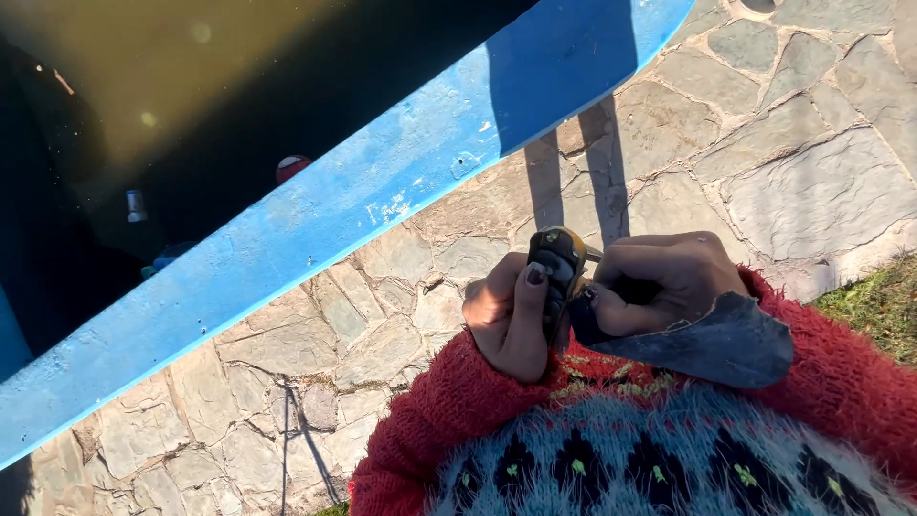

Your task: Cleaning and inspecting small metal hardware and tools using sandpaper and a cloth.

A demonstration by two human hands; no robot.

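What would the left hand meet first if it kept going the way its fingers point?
The left hand points up and away from the body, so past the small dark tool it grips, it would likely meet the blue-painted rim. Depth is unclear.

Outdoor spot, prob. a yard or garden w/ a pond or pool. Irregular stone paving (764, 153) covers the ground from 1 to 7 o'clock, lit by hard sun w/ sharp shadows. A blue painted rim (315, 229) runs diagonally from 8 to 1 o'clock; beyond it, at 10–11 o'clock, murky greenish-brown water (143, 76) w/ small items floating or sunk. Grass patch (874, 306) at 3 o'clock, next to the paving edge.
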